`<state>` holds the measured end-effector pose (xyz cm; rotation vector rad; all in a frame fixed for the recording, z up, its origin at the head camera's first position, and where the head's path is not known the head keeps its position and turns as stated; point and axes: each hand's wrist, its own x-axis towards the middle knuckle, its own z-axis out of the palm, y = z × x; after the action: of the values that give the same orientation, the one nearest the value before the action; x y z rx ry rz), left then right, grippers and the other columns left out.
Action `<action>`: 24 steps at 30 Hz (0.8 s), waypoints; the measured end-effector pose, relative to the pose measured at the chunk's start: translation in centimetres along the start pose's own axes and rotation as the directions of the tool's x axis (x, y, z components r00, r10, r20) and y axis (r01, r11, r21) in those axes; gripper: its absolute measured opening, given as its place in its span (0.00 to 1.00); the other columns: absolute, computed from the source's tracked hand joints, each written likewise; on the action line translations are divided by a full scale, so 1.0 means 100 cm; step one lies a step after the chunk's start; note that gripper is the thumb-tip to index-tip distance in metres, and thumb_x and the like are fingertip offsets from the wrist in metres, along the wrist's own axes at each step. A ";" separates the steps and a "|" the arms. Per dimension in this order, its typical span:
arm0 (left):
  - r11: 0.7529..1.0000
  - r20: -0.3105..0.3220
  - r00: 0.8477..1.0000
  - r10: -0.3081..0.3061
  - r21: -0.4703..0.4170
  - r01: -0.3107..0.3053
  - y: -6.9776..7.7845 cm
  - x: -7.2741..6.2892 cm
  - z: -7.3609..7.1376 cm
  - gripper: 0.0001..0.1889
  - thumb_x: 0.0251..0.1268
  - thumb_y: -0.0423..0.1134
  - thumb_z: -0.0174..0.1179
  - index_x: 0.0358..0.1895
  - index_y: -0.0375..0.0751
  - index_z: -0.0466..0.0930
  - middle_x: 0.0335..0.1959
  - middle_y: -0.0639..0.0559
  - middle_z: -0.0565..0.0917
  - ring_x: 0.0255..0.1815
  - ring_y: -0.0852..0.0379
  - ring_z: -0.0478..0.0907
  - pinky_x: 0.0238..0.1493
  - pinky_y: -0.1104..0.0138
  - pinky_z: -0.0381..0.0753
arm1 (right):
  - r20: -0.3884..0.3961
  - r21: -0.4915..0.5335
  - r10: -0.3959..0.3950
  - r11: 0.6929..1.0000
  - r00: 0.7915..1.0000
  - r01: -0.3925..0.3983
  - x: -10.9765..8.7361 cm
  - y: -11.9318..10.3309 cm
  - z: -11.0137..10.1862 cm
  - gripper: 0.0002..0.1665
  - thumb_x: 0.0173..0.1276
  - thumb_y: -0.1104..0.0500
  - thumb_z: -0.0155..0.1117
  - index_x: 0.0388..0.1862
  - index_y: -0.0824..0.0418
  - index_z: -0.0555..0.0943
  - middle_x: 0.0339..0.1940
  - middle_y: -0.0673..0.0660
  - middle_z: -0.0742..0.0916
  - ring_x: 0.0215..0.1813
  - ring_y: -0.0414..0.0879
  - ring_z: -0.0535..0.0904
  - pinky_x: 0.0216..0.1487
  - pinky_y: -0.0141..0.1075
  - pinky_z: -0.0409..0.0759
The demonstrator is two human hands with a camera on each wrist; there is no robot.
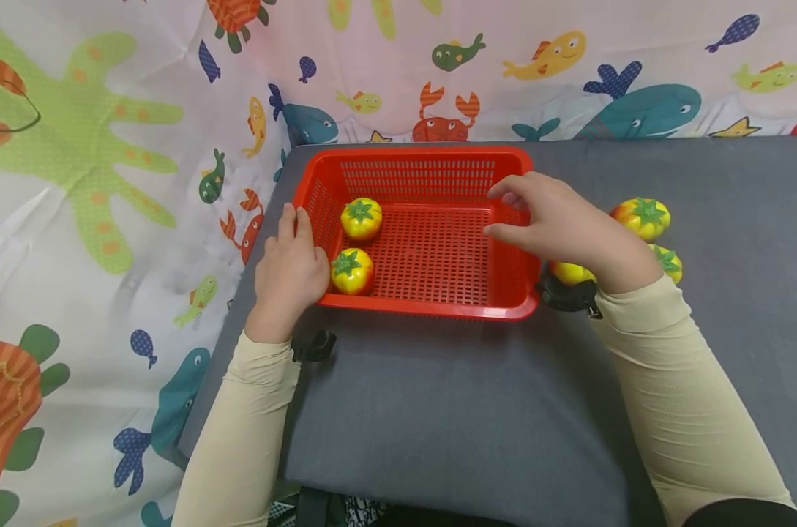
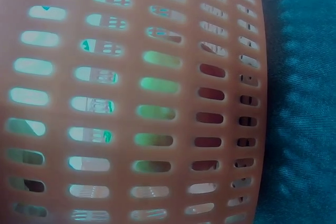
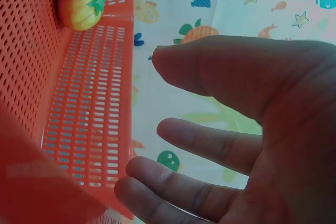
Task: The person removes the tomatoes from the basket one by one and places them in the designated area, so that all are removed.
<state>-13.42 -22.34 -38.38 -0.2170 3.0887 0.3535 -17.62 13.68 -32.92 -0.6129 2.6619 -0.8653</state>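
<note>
A red plastic basket [image 1: 424,311] with slotted walls sits on the grey table. My left hand [image 1: 289,274] holds its left rim near the front corner, thumb toward the inside; in the left wrist view only the slotted basket wall [image 2: 121,114] shows, close up. Two yellow-red toy tomatoes with green star-shaped tops lie inside at the left, a rear tomato [image 1: 361,219] and a front tomato [image 1: 353,271]. Over the basket's right end hovers my right hand [image 1: 556,219], fingers and thumb apart, nothing between them. The right wrist view also shows this hand [image 3: 226,124] empty.
Outside the basket, right of it, lie more toy tomatoes: a rear one [image 1: 643,218], one [image 1: 667,263] partly behind the right wrist, and one [image 1: 571,273] under the right forearm. A curtain [image 1: 385,66] with printed sea animals borders the table [image 1: 451,410] at back and left.
</note>
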 end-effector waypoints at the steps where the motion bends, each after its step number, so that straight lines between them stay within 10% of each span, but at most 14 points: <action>1: 1.000 -0.001 1.000 0.000 0.000 0.000 0.000 0.000 0.000 0.41 0.76 0.43 0.52 0.86 0.38 0.47 0.87 0.39 0.47 0.64 0.30 0.70 0.50 0.37 0.85 | 0.004 -0.005 -0.002 1.000 1.000 0.002 0.001 -0.001 0.001 0.33 0.72 0.47 0.69 0.69 0.62 0.75 0.62 0.63 0.81 0.65 0.61 0.75 0.58 0.59 0.83; 24: 1.000 -0.015 1.000 -0.005 0.008 0.005 -0.001 0.000 0.002 0.40 0.75 0.42 0.52 0.86 0.38 0.48 0.87 0.40 0.48 0.59 0.33 0.71 0.48 0.40 0.85 | 0.065 0.003 -0.057 0.998 0.996 0.057 0.034 -0.017 0.013 0.34 0.72 0.47 0.70 0.69 0.62 0.75 0.63 0.63 0.81 0.65 0.59 0.75 0.64 0.56 0.78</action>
<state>-13.42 -22.37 -38.60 -0.2287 3.1029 0.3406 -19.54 10.22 -33.32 -0.7072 2.5968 -0.8475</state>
